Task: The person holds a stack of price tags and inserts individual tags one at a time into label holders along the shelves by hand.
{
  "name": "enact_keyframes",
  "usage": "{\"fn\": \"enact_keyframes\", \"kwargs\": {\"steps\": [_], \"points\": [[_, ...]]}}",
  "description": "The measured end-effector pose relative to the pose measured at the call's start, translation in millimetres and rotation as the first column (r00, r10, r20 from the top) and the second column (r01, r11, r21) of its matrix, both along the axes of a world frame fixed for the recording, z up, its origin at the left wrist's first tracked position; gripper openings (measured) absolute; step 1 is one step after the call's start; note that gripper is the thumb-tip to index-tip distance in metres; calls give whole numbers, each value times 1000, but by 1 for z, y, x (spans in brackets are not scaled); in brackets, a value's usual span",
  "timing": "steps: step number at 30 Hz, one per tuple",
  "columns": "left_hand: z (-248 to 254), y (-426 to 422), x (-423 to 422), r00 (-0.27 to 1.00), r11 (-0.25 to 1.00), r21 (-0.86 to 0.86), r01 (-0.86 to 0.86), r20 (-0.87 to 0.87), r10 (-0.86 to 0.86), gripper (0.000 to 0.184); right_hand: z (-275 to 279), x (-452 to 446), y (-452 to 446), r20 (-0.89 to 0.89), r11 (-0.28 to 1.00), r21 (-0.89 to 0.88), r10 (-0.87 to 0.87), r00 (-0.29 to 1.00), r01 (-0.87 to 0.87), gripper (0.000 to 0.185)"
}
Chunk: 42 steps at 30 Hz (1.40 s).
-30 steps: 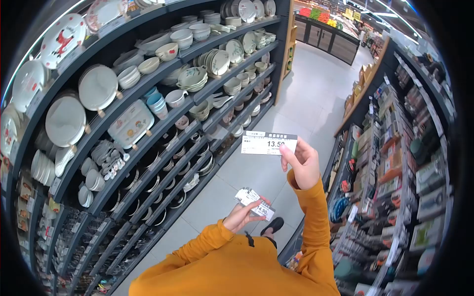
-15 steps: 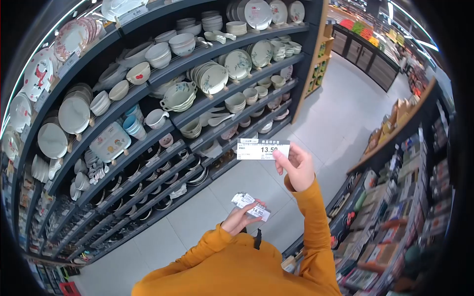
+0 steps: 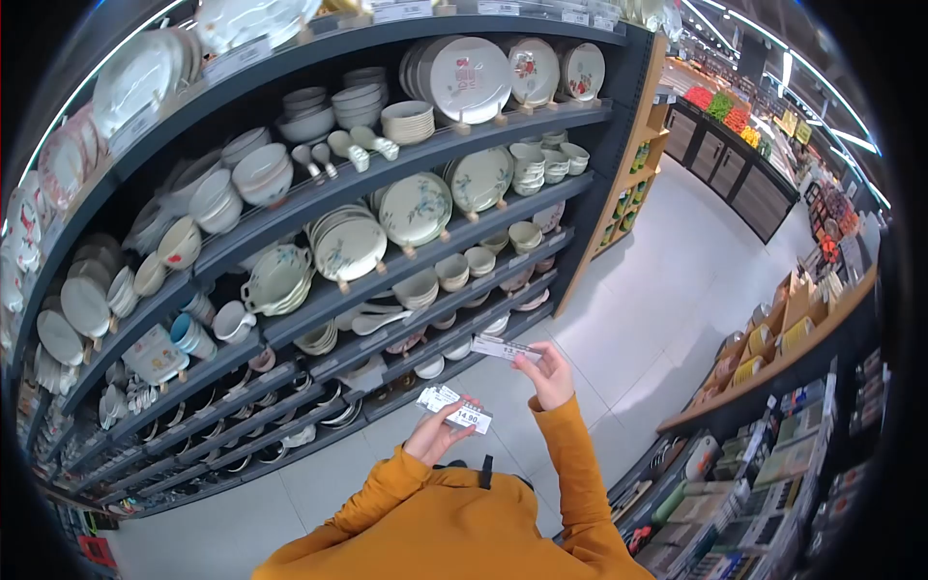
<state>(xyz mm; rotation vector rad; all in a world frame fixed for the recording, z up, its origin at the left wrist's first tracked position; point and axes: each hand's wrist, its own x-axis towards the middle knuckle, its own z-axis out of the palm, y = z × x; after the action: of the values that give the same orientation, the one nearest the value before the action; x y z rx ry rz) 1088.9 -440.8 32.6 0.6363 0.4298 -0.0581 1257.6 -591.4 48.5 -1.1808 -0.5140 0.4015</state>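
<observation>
My left hand (image 3: 437, 435) is closed on a small bunch of price tags (image 3: 471, 418); the top one reads 14.90 and others fan out behind it. In my right hand (image 3: 551, 375), thumb and fingers pinch a single price tag (image 3: 505, 349) by its right end. That tag is tilted, so its print is hard to read. The two hands are apart, with the single tag a little above and to the right of the bunch. Beyond them stands a dark shelf unit (image 3: 425, 253) with crockery on its boards.
Upright plates (image 3: 469, 79), bowls (image 3: 263, 174) and floral plates (image 3: 416, 209) fill the shelves ahead and left. At right stands another shelf (image 3: 773, 464) with packaged goods. A tiled aisle (image 3: 667, 280) runs back toward a produce counter (image 3: 720, 155).
My right hand has come down and closer to my left, its tag now tipped away from view. My left hand keeps its bunch. The view has turned toward the right part of the shelves.
</observation>
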Motion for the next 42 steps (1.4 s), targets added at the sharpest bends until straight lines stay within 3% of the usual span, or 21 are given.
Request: {"fn": "enact_keyframes", "kwargs": {"steps": [2, 5, 10, 14, 15, 17, 18, 23, 28, 31, 42], "points": [[12, -8, 36, 1000, 999, 38, -2, -23, 3, 28, -21, 44, -5, -94, 1000, 8, -6, 996, 7, 29], [20, -19, 91, 1000, 997, 75, -5, 3, 4, 28, -16, 112, 3, -16, 999, 19, 42, 999, -41, 33], [-10, -55, 179, 978, 981, 8, -191, -84, 191, 26, -33, 247, 12, 9, 963, -40, 269, 963, -268, 24], [-25, -95, 264, 942, 945, -81, -317, -139, 304, 28, -45, 367, 13, 125, 936, -199, 319, 939, -292, 17], [-23, -108, 283, 926, 926, -110, -361, -161, 341, 28, -52, 403, 11, 223, 889, -398, 335, 915, -228, 16], [-18, -126, 320, 895, 890, -147, -431, -195, 402, 28, -47, 454, 11, 388, 917, -368, 299, 872, -151, 18], [-15, -132, 336, 893, 892, -136, -432, -207, 400, 27, -39, 477, 11, 305, 891, -424, 308, 901, -161, 17], [-9, -157, 397, 858, 867, -110, -487, -248, 451, 26, -33, 600, 36, 637, 826, -561, 391, 664, 51, 15], [-1, -171, 435, 810, 821, -88, -565, -250, 531, 24, -13, 675, 67, 810, 816, -529, 403, 425, 235, 13], [-1, -177, 450, 783, 791, -86, -606, -244, 573, 24, -26, 704, 83, 853, 840, -490, 407, 326, 232, 11], [3, -176, 483, 749, 772, -4, -636, -245, 616, 23, -56, 753, 100, 648, 749, -663, 582, 491, -14, 13]]}}
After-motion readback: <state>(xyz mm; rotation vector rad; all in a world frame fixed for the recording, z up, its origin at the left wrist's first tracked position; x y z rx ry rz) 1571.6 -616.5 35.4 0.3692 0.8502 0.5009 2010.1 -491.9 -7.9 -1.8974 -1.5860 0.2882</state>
